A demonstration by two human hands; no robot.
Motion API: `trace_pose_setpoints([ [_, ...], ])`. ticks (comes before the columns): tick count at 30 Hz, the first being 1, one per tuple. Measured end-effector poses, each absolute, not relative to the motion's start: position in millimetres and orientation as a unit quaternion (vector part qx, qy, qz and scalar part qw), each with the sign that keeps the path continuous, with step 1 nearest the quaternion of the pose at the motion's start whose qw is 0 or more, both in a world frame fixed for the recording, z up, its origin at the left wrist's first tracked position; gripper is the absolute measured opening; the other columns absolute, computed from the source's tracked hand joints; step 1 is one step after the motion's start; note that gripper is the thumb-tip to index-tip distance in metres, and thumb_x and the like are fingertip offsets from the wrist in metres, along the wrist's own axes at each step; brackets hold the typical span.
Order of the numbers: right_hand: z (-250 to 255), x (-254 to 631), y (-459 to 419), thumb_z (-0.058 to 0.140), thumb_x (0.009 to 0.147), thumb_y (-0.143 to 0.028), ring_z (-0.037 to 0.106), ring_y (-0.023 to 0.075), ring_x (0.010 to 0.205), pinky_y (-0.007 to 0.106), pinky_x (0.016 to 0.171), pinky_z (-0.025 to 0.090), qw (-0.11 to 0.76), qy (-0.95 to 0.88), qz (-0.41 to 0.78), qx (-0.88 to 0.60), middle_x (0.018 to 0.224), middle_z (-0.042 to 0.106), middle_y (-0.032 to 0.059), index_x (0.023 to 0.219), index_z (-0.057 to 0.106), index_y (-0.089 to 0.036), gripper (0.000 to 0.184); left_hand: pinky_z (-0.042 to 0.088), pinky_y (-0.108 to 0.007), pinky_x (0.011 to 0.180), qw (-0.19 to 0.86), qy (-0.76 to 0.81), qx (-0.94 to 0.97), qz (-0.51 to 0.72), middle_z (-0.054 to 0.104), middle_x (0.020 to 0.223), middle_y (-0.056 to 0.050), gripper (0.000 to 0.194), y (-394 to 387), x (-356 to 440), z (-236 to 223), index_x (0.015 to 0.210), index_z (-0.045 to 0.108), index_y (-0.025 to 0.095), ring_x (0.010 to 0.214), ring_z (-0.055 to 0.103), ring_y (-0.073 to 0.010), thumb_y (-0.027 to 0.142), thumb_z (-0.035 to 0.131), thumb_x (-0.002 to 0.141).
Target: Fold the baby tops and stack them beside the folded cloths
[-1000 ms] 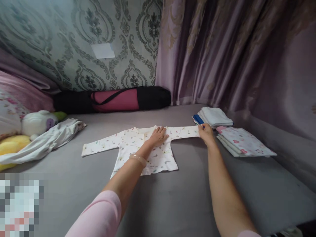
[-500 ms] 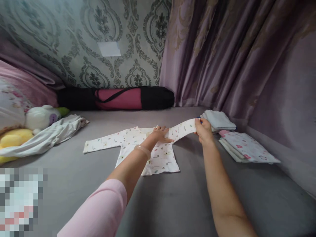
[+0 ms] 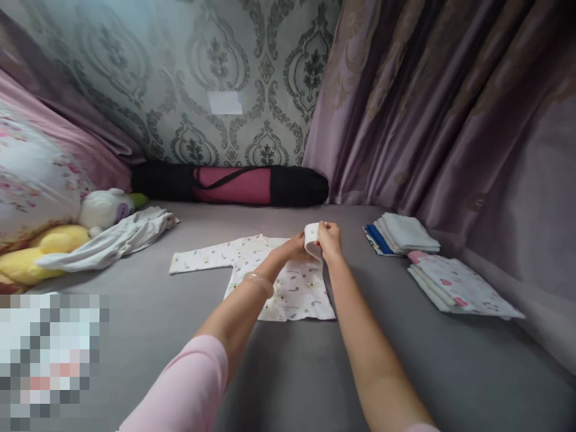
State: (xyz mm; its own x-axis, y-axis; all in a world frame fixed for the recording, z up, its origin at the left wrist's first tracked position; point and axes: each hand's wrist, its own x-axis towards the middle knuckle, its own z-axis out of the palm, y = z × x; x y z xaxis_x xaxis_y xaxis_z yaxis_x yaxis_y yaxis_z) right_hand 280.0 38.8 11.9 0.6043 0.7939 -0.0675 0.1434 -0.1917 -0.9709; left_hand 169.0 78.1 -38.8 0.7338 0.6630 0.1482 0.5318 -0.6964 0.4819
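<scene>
Sleeve [image 3: 310, 234] brought inward | in right fingers [image 3: 323, 233] — shirt [image 3: 303, 294] under left hand [image 3: 294, 246]

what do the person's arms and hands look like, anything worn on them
The left hand and right hand are gloveless. The left sleeve is plain pink; a pale bangle circles that arm. Only a sliver of the right sleeve, also pink, shows.

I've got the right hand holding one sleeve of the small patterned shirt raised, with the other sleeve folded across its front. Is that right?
The other sleeve isn't folded: the head view shows it stretched out on the gray surface. The right hand does hold one sleeve of the patterned shirt raised.
</scene>
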Motion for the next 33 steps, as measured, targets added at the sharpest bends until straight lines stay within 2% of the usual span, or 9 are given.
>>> trace_pose_setpoints([
  [6, 3.9, 259.1, 42.2, 0.043, 0.093, -0.037, 0.055, 0.0102, 0.042, 0.022, 0.039, 0.045, 0.493, -0.371, 0.290, -0.732, 0.093, 0.067, 0.0104, 0.118, 0.053, -0.015, 0.035, 0.052, -0.035, 0.083, 0.370, 0.490, 0.715, 0.333, 0.065, 0.112, -0.016, 0.040, 63.9, 102.6, -45.6, 0.115, 0.060, 0.011, 0.097, 0.064, -0.0245, 0.035, 0.061, 0.082],
  [11, -1.2, 225.3, 42.0, 0.041, 0.094, -0.040, 0.059, 0.0115, 0.046, 0.024, 0.043, 0.049, 0.448, -0.424, 0.299, -0.728, 0.100, 0.067, 0.0112, 0.119, 0.051, -0.017, 0.035, 0.053, -0.030, 0.076, 0.527, 0.473, 0.553, 0.439, 0.066, 0.099, -0.013, 0.038, 45.1, 76.9, -54.4, 0.108, 0.057, 0.010, 0.083, 0.065, -0.0175, 0.043, 0.052, 0.090],
  [14, -11.0, 213.2, 40.9, 0.038, 0.096, -0.045, 0.062, 0.0124, 0.050, 0.025, 0.049, 0.051, 0.396, -0.505, 0.364, -0.675, 0.098, 0.068, 0.0096, 0.125, 0.048, -0.017, 0.041, 0.054, -0.029, 0.072, 0.567, 0.470, 0.505, 0.450, 0.066, 0.094, -0.013, 0.048, 44.3, 77.6, -55.7, 0.107, 0.056, 0.010, 0.078, 0.064, -0.0168, 0.054, 0.043, 0.092],
  [17, -22.1, 213.5, 39.0, 0.036, 0.098, -0.038, 0.067, 0.0147, 0.066, 0.027, 0.065, 0.053, 0.330, -0.589, 0.344, -0.652, 0.099, 0.069, 0.0082, 0.123, 0.052, -0.017, 0.037, 0.051, -0.025, 0.063, 0.539, 0.497, 0.501, 0.460, 0.065, 0.093, -0.011, 0.056, 47.0, 79.6, -58.0, 0.121, 0.053, 0.012, 0.073, 0.062, -0.0159, 0.058, 0.046, 0.090],
  [21, -29.4, 222.2, 34.9, 0.038, 0.096, -0.022, 0.063, 0.0187, 0.102, 0.028, 0.090, 0.045, 0.262, -0.671, 0.202, -0.664, 0.110, 0.068, 0.0097, 0.114, 0.061, -0.017, 0.030, 0.043, -0.021, 0.055, 0.462, 0.517, 0.564, 0.448, 0.058, 0.072, 0.001, 0.060, 50.6, 79.3, -66.7, 0.140, 0.041, 0.016, 0.057, 0.052, -0.0102, 0.037, 0.057, 0.086],
  [23, -31.0, 224.8, 32.0, 0.037, 0.095, -0.017, 0.058, 0.0197, 0.112, 0.029, 0.096, 0.040, 0.220, -0.703, 0.150, -0.660, 0.115, 0.067, 0.0114, 0.115, 0.063, -0.016, 0.033, 0.044, -0.022, 0.059, 0.405, 0.521, 0.613, 0.435, 0.056, 0.069, 0.002, 0.050, 52.5, 78.4, -70.6, 0.132, 0.052, 0.016, 0.058, 0.051, -0.0109, 0.025, 0.056, 0.083],
  [26, -35.7, 225.1, 27.0, 0.032, 0.094, -0.012, 0.050, 0.0205, 0.122, 0.032, 0.104, 0.034, 0.155, -0.739, 0.098, -0.648, 0.126, 0.061, 0.0126, 0.121, 0.060, -0.015, 0.039, 0.049, -0.029, 0.075, 0.319, 0.528, 0.670, 0.413, 0.063, 0.079, -0.003, 0.034, 55.1, 76.9, -73.5, 0.110, 0.067, 0.015, 0.074, 0.058, -0.0162, 0.016, 0.052, 0.079],
  [30, -48.7, 224.0, 21.3, 0.028, 0.098, -0.025, 0.025, 0.0234, 0.142, 0.042, 0.115, 0.016, 0.104, -0.762, 0.087, -0.633, 0.151, 0.037, 0.0123, 0.140, 0.045, -0.012, 0.046, 0.047, -0.036, 0.092, 0.261, 0.512, 0.708, 0.411, 0.067, 0.102, -0.009, 0.035, 57.5, 75.0, -76.8, 0.106, 0.068, 0.016, 0.092, 0.060, -0.0207, 0.012, 0.048, 0.078],
  [33, -57.2, 226.1, 19.5, 0.023, 0.100, -0.035, 0.015, 0.0231, 0.146, 0.045, 0.117, 0.008, 0.088, -0.755, 0.102, -0.642, 0.157, 0.027, 0.0116, 0.148, 0.033, -0.011, 0.055, 0.047, -0.037, 0.092, 0.233, 0.505, 0.726, 0.404, 0.066, 0.103, -0.009, 0.037, 58.8, 73.2, -81.6, 0.108, 0.067, 0.017, 0.091, 0.060, -0.0205, 0.011, 0.046, 0.078],
])
